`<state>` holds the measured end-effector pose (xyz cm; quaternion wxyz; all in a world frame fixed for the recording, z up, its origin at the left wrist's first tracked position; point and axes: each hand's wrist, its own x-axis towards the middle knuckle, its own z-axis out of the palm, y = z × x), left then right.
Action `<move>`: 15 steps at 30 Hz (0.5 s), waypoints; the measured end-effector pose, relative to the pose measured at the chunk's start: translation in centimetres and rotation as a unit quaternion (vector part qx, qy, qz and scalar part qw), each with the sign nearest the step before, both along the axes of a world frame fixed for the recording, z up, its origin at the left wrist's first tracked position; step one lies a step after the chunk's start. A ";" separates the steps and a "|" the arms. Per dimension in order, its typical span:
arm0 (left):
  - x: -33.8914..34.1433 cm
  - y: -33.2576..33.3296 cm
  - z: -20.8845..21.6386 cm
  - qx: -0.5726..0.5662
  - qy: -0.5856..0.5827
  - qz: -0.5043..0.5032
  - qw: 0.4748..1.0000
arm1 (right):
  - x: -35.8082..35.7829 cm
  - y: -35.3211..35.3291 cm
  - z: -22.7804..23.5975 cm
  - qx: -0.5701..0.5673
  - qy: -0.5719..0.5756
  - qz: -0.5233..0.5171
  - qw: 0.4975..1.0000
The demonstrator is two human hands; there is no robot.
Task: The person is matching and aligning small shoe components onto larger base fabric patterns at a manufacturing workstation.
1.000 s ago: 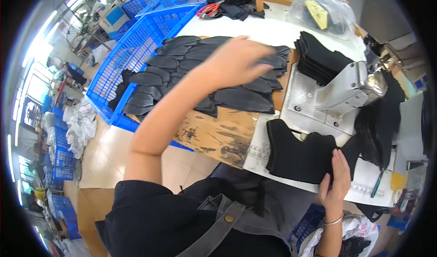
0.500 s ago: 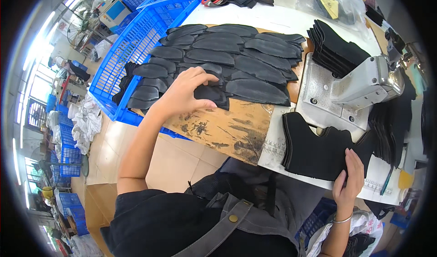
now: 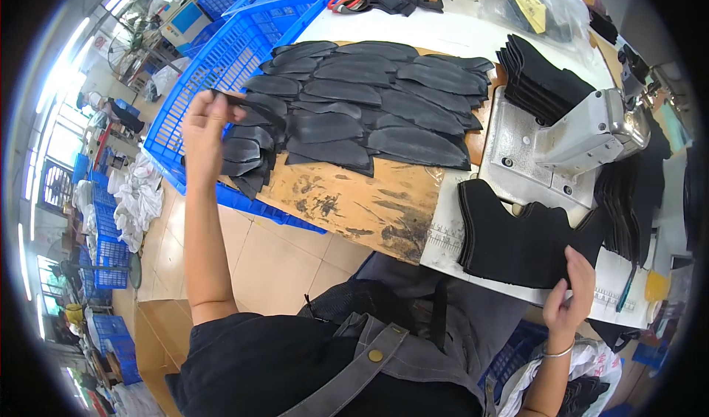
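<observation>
My left hand (image 3: 210,125) is at the left end of the overlapping rows of black leaf-shaped pieces (image 3: 384,70). Its thumb and fingers pinch one end of a slim black leaf-shaped piece (image 3: 267,113), which slants down to the right over the others. At the right, my right hand (image 3: 572,295) lies by the near edge of a stack of black cut fabric pieces (image 3: 517,232) with a wavy top edge. Its fingers are stretched out, the fingertips at the stack, and it grips nothing.
The pieces lie on a stained wooden board (image 3: 354,203). A blue plastic basket (image 3: 199,85) stands left of it. A metal machine (image 3: 583,144) sits at the right, with another black stack (image 3: 543,77) behind it. Red-handled scissors (image 3: 347,0) lie far back.
My left hand has moved left from the middle of the rows and now pinches a black piece there. The right hand has barely shifted at the stack's edge.
</observation>
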<state>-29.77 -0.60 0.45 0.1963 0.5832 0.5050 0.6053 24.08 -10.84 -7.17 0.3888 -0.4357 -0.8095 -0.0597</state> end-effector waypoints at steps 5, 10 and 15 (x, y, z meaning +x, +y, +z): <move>7.0 -1.9 4.4 0.069 0.085 -0.216 0.970 | -1.8 -1.4 2.3 -0.014 0.117 0.019 0.993; 17.7 -3.0 4.9 -0.034 -0.014 -0.550 0.834 | -9.3 3.0 6.1 -0.171 0.321 0.252 0.897; 24.9 -1.7 5.1 -0.082 0.011 -0.563 0.823 | -7.0 4.7 5.0 -0.523 0.432 0.373 0.633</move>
